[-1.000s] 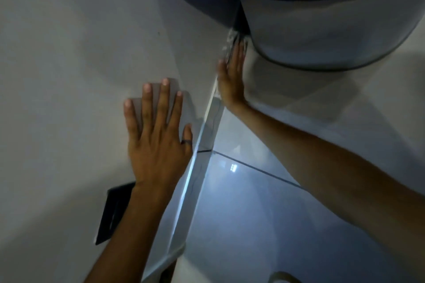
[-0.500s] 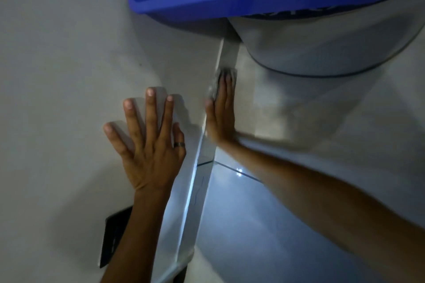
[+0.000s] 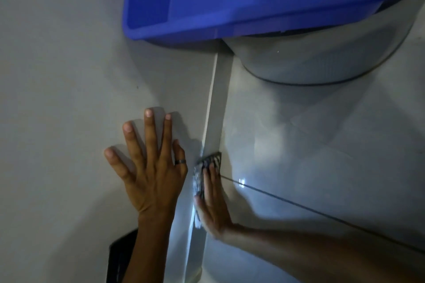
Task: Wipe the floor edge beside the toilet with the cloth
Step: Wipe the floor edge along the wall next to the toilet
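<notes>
A small patterned cloth, dark with pale markings, lies flat on the narrow strip of floor edge where the shiny tiled floor meets the pale wall. The right hand presses down on it, fingers straight and held together, with the cloth showing beyond the fingertips and along the thumb side. The cloth looks thin, soft and light, so it should fold and bunch easily; a flat palm spread over its middle seems the best way to keep it from slipping out on the glossy tile. The left hand is braced flat on the wall just beside the edge, fingers spread apart, a ring on one finger, holding nothing. Farther along the edge, well apart from the cloth, stands the rounded white toilet base, with a blue plastic tub above it. The scene is dim.
</notes>
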### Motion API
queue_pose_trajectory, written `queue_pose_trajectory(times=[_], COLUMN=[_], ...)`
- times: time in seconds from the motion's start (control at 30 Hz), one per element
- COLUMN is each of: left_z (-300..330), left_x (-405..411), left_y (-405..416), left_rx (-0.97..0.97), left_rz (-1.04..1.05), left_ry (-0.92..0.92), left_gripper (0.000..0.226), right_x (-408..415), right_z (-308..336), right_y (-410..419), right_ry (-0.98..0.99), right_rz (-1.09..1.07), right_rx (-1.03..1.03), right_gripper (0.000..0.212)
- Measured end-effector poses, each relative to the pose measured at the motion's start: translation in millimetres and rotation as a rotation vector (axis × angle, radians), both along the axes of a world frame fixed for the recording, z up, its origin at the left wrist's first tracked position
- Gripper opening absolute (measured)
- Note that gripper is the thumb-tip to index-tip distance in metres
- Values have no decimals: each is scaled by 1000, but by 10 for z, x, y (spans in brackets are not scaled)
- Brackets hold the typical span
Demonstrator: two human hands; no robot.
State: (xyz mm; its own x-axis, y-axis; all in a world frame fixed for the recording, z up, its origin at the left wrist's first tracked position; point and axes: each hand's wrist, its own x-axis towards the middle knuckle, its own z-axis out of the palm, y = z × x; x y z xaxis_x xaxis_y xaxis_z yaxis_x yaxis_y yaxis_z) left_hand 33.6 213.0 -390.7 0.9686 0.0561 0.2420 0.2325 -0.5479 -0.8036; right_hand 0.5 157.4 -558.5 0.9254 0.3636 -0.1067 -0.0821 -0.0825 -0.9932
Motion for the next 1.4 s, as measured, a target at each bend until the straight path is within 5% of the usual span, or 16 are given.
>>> queue_pose_trajectory(times=[0.27, 0.5, 0.67, 0.87, 1.07, 1.2, 1.3, 1.4], left_z=[-52, 149, 412, 581, 625, 567, 540, 544], left_x=[54, -9, -467, -1195, -1520, -1501, -1492, -1498], left_y=[-57, -110, -218, -306, -231, -191, -180, -168], left_rx=[-10, -106, -190, -201, -158, -98, -69, -63], left_rz=[25, 68, 143, 129, 63, 58, 53, 48], left_ry=[-34, 147, 205, 156, 92, 61, 61, 56], left_gripper=[63, 72, 74, 71, 65, 62, 61, 61], right_x=[1890, 2040, 1427, -248, -1888, -2473, -2388, -2030], right_z=[-67, -54, 29, 174, 286, 176, 287, 347], right_y=[284, 325, 272, 153, -487, -898, -861, -602], right_ry=[-7, 52, 65, 147, 247, 200, 243, 282], right_rz=[-286, -255, -263, -143, 572, 1065, 975, 615], right_rx=[118, 92, 15, 16, -73, -38, -17, -31], right_gripper=[58, 64, 62, 67, 98, 92, 84, 82])
